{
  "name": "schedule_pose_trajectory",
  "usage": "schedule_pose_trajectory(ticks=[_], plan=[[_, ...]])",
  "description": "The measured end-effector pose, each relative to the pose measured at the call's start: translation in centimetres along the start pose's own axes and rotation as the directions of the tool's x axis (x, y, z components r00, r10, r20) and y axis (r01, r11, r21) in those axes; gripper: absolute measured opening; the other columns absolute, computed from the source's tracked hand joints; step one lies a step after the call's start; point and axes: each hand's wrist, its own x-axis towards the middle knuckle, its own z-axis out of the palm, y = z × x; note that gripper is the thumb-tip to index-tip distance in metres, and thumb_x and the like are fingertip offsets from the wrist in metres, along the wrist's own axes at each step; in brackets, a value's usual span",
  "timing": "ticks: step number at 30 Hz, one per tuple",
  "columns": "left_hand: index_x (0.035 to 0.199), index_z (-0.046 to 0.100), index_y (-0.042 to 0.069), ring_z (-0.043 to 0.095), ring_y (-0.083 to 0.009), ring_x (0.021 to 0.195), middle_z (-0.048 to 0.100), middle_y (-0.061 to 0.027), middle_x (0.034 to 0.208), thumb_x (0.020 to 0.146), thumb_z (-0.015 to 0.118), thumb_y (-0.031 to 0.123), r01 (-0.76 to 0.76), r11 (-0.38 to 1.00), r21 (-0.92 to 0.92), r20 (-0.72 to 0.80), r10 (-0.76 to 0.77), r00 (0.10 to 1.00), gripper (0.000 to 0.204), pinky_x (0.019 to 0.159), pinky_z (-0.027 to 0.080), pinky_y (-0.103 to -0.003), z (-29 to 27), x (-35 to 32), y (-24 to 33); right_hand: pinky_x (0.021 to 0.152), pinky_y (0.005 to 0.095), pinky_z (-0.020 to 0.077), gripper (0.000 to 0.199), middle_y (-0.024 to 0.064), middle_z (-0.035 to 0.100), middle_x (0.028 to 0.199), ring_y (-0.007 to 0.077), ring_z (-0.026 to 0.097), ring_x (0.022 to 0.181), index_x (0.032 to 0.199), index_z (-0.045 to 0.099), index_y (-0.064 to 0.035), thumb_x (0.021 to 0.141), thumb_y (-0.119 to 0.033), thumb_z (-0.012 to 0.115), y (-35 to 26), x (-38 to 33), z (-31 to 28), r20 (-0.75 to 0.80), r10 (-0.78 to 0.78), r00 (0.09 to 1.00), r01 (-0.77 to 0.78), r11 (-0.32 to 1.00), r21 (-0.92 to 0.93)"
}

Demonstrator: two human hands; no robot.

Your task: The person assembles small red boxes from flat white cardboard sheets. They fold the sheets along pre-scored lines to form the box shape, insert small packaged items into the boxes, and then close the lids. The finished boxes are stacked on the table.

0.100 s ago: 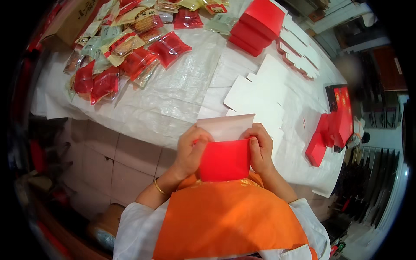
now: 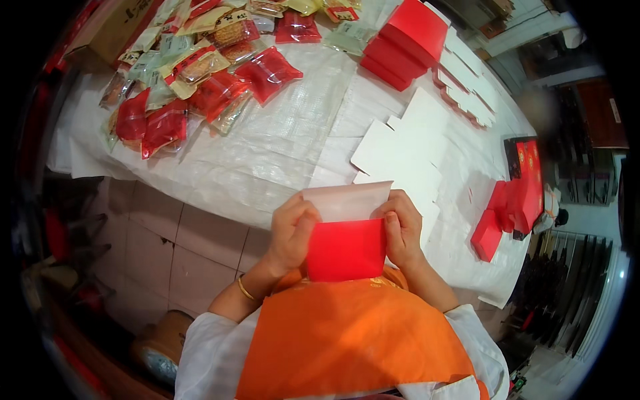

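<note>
Between my two hands, close against my orange apron, is a red cardboard box (image 2: 347, 251) with a pale inner flap standing up at its far side. My left hand (image 2: 293, 230) grips its left edge, thumb bent over the top and fingers curled behind. On the right edge my right hand (image 2: 402, 230) does the same, its thumb lying along the side near the fold. The backs of the flap and most fingertips are hidden. Just beyond the box, a flat unfolded white carton blank (image 2: 400, 147) lies on the sheet-covered table (image 2: 247, 180).
Packaged snacks in red, cream and clear wrappers (image 2: 207, 73) are heaped at the far left, beside a brown carton (image 2: 110, 33). Stacked red boxes (image 2: 407, 43) stand at the back, near more white blanks (image 2: 467, 77). Smaller red boxes (image 2: 490, 233) sit at the right edge.
The view has shifted slightly, so the table things appear a little to the right. Both hands keep their hold on the box, and its flap tilts slightly nearer.
</note>
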Motion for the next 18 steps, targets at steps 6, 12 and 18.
schedule_pose_trajectory(ticks=[6, 12, 18], plan=[[0.069, 0.042, 0.002, 0.042, -0.0185, 0.065, 0.045, -0.0081, 0.071, 0.108, 0.04, 0.026, 0.092, 0.996, 0.009, -0.151, -0.09, 0.984, 0.046, 0.06, 0.034, -0.034, -0.7, 0.0, 1.0, 0.074, 0.0351, 0.051, 0.021, 0.0169, 0.064, 0.104, 0.0279, 0.064, 0.088, 0.089, 0.065, -0.0014, 0.097, -0.013, 0.05, -0.5, 2.6, 0.8, 0.117, 0.017, 0.993, -0.021, 0.999, 0.035], [0.086, 0.062, -0.004, 0.055, -0.0327, 0.072, 0.059, -0.0191, 0.081, 0.102, 0.046, 0.014, 0.119, 0.992, 0.045, -0.149, -0.112, 0.983, 0.028, 0.065, 0.043, -0.039, -2.1, -0.5, 0.2, 0.079, 0.0308, 0.0508, 0.016, 0.0131, 0.065, 0.11, 0.0201, 0.065, 0.094, 0.112, 0.064, 0.0002, 0.098, -0.006, 0.058, 2.1, 14.6, 2.4, -0.004, -0.075, 0.997, 0.075, 0.991, 0.114], [0.1, 0.065, 0.0, 0.063, -0.0333, 0.085, 0.065, -0.0183, 0.093, 0.091, 0.057, 0.008, 0.205, 0.978, 0.046, -0.111, -0.199, 0.974, 0.015, 0.076, 0.05, -0.036, -2.8, -0.3, 1.3, 0.109, 0.0452, 0.0449, 0.084, 0.0149, 0.05, 0.149, 0.0347, 0.05, 0.134, 0.15, 0.045, -0.0145, 0.076, -0.027, 0.083, 5.3, 28.3, 11.2, 0.517, -0.467, 0.718, 0.685, 0.608, -0.401]])
